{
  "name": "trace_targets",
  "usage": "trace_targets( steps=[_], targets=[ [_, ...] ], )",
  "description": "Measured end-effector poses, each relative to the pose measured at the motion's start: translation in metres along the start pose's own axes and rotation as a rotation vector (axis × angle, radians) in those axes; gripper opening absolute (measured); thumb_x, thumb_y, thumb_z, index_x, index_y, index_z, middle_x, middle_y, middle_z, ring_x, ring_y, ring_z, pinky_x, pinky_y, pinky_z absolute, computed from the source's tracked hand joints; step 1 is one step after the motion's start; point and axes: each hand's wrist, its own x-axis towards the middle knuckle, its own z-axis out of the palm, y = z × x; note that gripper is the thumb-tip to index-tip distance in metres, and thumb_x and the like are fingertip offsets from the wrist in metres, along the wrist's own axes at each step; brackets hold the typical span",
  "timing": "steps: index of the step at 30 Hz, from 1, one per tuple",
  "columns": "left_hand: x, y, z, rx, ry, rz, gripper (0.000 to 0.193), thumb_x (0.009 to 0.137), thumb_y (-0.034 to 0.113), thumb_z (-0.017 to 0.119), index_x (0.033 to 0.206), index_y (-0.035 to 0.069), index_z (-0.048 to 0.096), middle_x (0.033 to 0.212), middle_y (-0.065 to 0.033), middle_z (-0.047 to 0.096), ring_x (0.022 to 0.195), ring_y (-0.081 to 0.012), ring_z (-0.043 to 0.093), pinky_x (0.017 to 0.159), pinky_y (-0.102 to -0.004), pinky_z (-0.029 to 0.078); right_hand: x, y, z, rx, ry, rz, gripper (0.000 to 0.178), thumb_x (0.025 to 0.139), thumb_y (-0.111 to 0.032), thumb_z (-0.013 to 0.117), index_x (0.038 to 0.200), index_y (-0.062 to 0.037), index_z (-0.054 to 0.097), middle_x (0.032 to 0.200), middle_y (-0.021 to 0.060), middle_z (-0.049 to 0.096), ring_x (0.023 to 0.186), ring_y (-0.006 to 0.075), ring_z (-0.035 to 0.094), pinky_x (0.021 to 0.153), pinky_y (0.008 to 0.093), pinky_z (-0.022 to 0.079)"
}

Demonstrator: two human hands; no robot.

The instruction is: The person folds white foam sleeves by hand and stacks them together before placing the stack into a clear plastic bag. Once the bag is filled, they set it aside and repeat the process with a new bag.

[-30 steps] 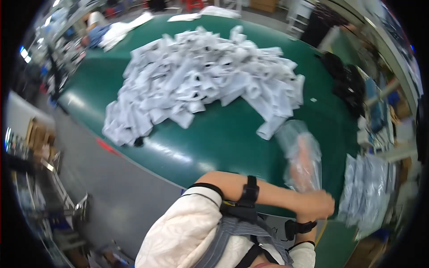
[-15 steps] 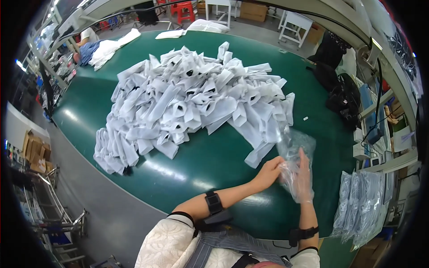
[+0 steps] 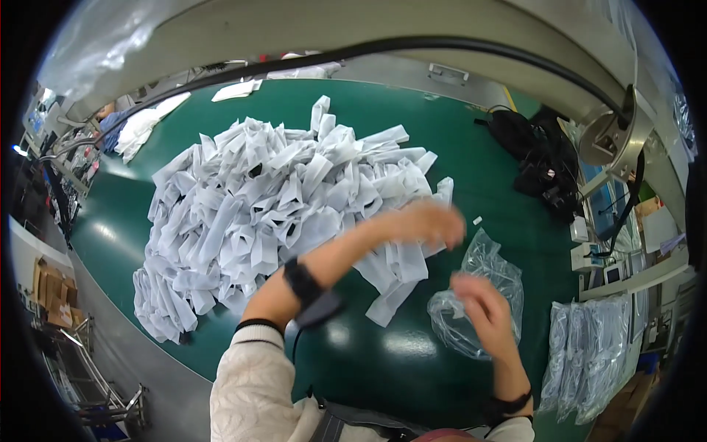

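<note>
My left hand (image 3: pixel 427 223), blurred by motion, reaches over the right edge of a heap of white wrapped bundles (image 3: pixel 258 199); its fingers are too smeared to show whether it holds anything. Dark openings show at several bundle ends. Below and to the right, my right hand (image 3: pixel 486 313) hovers over or rests against a clear plastic bag (image 3: pixel 504 276) with its fingers loosely curled and apart. The bag lies crumpled on the green tabletop (image 3: pixel 339 383), partly hidden by that hand. I cannot tell whether the hand touches the bag.
A small white piece (image 3: pixel 477 220) lies beyond the bag. Filled clear bags (image 3: pixel 585 353) are stacked at the right. A black bag (image 3: pixel 545 169) sits at the far right edge. A metal beam with a black cable (image 3: pixel 368 48) crosses overhead.
My left hand has left the plastic bag and moved up and left to the heap. My right hand is out of the bag, which has dropped onto the table. The whole view has shifted.
</note>
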Motion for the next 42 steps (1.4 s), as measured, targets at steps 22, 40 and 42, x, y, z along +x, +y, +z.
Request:
trace_targets(
  steps=[22,40,42],
  targets=[
    [-0.005,-0.131,-0.025,1.401,0.946,-0.248,0.035,0.074,0.03,0.063,0.104,0.013,0.067,0.111,-0.0129,0.059,0.108,-0.0347,0.053,0.099,-0.0515,0.035,0.002,0.109,0.147,-0.746,0.305,0.186,0.065,0.081,-0.003,0.059,0.143,-0.0056,0.037,0.141,0.0243,0.036,0.13,0.0433,0.033,0.109,0.0472,0.027],
    [-0.562,-0.045,0.146,1.761,0.914,-0.774,0.056,0.078,-0.004,0.052,0.134,0.001,0.047,0.125,-0.0183,0.055,0.121,-0.0342,0.049,0.104,-0.0443,0.035,-0.141,-0.038,0.148,-0.194,0.357,0.375,0.028,0.09,-0.003,0.056,0.118,-0.0041,0.058,0.129,0.0111,0.049,0.108,0.0226,0.057,0.086,0.0307,0.048],
    [-0.564,-0.06,0.135,1.618,1.039,-0.62,0.05,0.083,-0.003,0.054,0.132,-0.001,0.047,0.121,-0.0191,0.058,0.112,-0.0342,0.055,0.098,-0.0414,0.041,-0.15,-0.049,0.157,-0.25,0.385,0.295,0.028,0.09,-0.003,0.056,0.118,-0.0039,0.058,0.128,0.011,0.049,0.105,0.0221,0.059,0.085,0.0305,0.049]
  ],
)
